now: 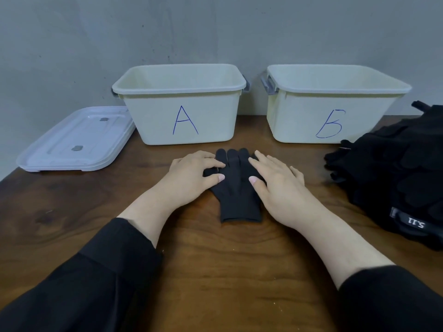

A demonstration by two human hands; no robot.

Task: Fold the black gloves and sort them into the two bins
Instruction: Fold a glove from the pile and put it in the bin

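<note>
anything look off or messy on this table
Nothing is damaged or spilled. The only untidy spot is the loose heap of black gloves at the right edge, beside bin B. The lids lie stacked left of bin A, and both hands press one glove flat.

Dark brown wooden table, grain and knots visible, set against a grey wall. At the back stand two cream bins side by side, bin A left and bin Б right, with stacked white lids lying flat left of bin A. Single black glove flat at centre, fingers toward the bins; heap of black gloves at right edge.
</note>
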